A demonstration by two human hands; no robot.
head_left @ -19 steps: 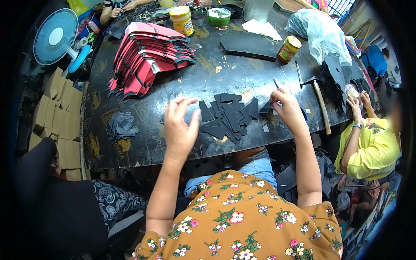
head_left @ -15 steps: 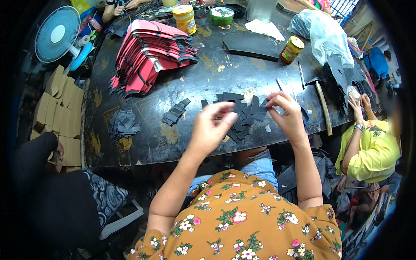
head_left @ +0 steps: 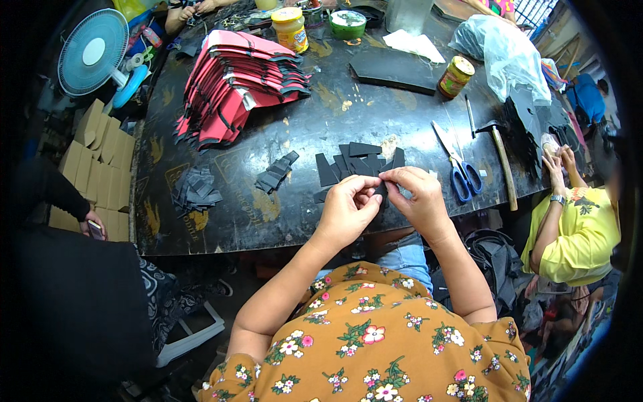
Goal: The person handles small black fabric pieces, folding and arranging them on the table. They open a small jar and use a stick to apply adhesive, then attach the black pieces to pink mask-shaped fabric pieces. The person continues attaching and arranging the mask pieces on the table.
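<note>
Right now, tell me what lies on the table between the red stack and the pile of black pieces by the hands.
In the head view, bare dark tabletop separates red stack from black pieces.

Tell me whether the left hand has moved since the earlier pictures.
Yes. The left hand has swung rightward, away from the small black stack, and now meets the right hand.

Even, fairly bright daylight fills the scene, with soft shadows only. The scuffed black bench (head_left: 315, 127) shows dull sheen near its far edge. Focus is sharp centrally; fisheye bending and a dark vignette swallow the rim.
</note>
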